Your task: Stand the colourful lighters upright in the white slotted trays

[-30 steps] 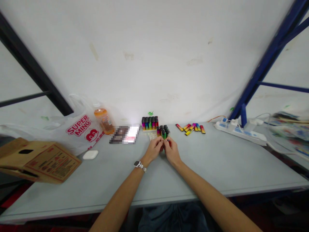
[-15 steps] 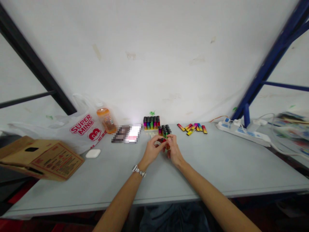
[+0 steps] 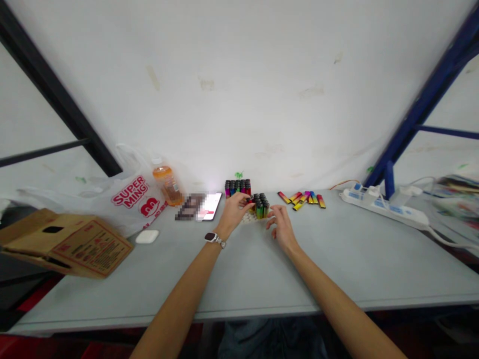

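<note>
Upright lighters (image 3: 262, 210) with black tops and rainbow-coloured bodies stand together in a whitish holder (image 3: 249, 218) with round openings at its near left. My left hand (image 3: 235, 212) is at the left side of this group, thumb and forefinger closed on a lighter (image 3: 249, 200) with a dark top and some red; the fingers hide most of it. To the right of the group, my right hand (image 3: 281, 227) has its fingers bent but apart, holding nothing. Behind my left hand, a second block of upright lighters (image 3: 238, 187) stands against the wall.
Several flat rainbow-coloured pieces (image 3: 300, 202) lie at the back right, left of a white power strip (image 3: 385, 207). Leftward are a phone (image 3: 211, 207), an orange drink bottle (image 3: 168, 187), a plastic bag (image 3: 127, 199), a white case (image 3: 147, 236) and a cardboard box (image 3: 82, 247).
My hands were together over a lighter in front of the group. They have parted: the left has moved up and back to the holder, the right away to the right, its fingers loosened.
</note>
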Tool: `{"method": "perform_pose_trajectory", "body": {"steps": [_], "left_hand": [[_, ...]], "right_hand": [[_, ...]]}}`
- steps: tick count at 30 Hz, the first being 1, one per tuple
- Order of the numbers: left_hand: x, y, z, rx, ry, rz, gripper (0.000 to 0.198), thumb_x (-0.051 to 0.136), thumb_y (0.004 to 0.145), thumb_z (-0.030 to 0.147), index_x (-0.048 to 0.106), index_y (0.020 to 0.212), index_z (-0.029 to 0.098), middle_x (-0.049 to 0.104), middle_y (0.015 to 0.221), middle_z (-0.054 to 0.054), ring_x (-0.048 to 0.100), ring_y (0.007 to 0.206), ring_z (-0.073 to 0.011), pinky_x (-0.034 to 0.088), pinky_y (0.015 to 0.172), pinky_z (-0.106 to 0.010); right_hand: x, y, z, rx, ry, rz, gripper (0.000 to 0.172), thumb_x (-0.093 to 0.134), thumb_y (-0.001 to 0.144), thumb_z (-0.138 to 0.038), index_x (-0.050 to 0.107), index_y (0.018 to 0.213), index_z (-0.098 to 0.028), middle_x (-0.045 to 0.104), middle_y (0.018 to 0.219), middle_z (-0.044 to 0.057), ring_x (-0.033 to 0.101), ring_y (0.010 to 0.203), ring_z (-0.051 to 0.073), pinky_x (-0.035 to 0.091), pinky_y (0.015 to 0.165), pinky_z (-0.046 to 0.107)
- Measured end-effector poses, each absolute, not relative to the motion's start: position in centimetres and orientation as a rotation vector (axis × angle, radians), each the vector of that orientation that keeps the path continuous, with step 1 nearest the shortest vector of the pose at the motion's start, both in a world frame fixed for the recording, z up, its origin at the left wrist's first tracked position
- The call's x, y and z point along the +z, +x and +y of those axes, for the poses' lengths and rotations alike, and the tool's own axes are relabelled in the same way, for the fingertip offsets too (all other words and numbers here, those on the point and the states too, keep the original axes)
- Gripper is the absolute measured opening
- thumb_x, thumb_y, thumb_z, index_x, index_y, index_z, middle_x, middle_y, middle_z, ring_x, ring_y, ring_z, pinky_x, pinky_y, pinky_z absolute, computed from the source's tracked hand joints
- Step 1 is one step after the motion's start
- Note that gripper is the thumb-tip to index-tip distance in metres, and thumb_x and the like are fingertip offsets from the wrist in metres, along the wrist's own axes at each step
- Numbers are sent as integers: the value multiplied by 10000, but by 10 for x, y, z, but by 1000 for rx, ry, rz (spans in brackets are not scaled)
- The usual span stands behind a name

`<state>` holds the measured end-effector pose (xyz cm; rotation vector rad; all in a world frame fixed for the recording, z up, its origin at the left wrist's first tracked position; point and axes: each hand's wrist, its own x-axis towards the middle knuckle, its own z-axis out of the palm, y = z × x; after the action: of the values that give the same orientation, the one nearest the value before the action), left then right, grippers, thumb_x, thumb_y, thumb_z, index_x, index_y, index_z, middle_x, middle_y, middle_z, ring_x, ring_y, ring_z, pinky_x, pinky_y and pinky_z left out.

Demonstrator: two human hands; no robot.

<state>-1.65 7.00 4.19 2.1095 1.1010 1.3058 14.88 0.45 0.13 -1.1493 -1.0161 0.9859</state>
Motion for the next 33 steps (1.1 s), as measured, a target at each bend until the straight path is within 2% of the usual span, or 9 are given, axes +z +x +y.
{"method": "perform_pose_trajectory", "body": {"steps": [3, 7, 12, 17, 21, 25, 30, 33], "left_hand": [[37, -13, 77, 1275, 2133, 1040, 207, 690, 794, 281, 661, 966, 168, 629, 944, -54, 637, 769, -152, 557, 733, -308], [28, -11, 84, 1267, 2081, 1060, 241, 720, 760, 269, 653, 973, 176, 644, 848, -31, 621, 762, -156, 540, 718, -302], [18, -8, 84, 1310, 1956, 1111, 242, 758, 712, 279, 613, 873, 171, 644, 727, -1, 616, 672, -143, 516, 630, -265], [11, -8, 80, 1358, 1907, 1127, 241, 747, 718, 360, 641, 804, 162, 681, 737, -30, 633, 672, -165, 528, 666, -304], [1, -11, 83, 1370, 1862, 1152, 251, 736, 706, 389, 668, 759, 153, 694, 746, -43, 637, 690, -177, 521, 695, -315], [-7, -14, 85, 1314, 1851, 1153, 239, 737, 678, 388, 675, 702, 159, 674, 705, -38, 617, 652, -179, 512, 670, -321], [11, -18, 70, 1440, 2035, 1262, 207, 724, 713, 343, 675, 822, 173, 629, 807, -42, 590, 733, -187, 507, 734, -341], [32, -10, 46, 1670, 2130, 1324, 139, 626, 820, 291, 633, 908, 183, 580, 908, -62, 571, 876, -211, 492, 830, -365]], "right_hand": [[0, 148, 4, 959, -1140, -1046, 362, 448, 865, -592, 482, 958, -244, 585, 839, -20, 544, 517, 100, 288, 325, 183], [0, 147, 4, 932, -1113, -1080, 343, 430, 890, -563, 470, 854, -224, 584, 823, -14, 544, 521, 94, 303, 371, 194], [-2, 147, 4, 909, -1115, -1120, 350, 431, 896, -564, 478, 834, -222, 583, 778, -21, 529, 512, 97, 315, 393, 204], [-6, 148, 6, 888, -1131, -1123, 329, 448, 891, -544, 472, 818, -224, 557, 684, -34, 510, 489, 107, 325, 405, 211], [-9, 150, 11, 841, -1135, -1126, 234, 559, 819, -432, 456, 798, -222, 535, 675, -48, 464, 474, 99, 352, 434, 219], [-12, 154, 14, 792, -1167, -1159, 150, 542, 789, -349, 483, 762, -214, 506, 648, -48, 440, 498, 105, 359, 467, 223], [-13, 177, 10, 633, -1302, -1211, 120, 523, 788, -321, 503, 737, -214, 511, 626, -31, 461, 566, 140, 379, 547, 257], [-12, 207, 9, 424, -1441, -1267, 102, 512, 796, -312, 532, 767, -217, 565, 716, 1, 507, 663, 173, 420, 650, 301]]}}
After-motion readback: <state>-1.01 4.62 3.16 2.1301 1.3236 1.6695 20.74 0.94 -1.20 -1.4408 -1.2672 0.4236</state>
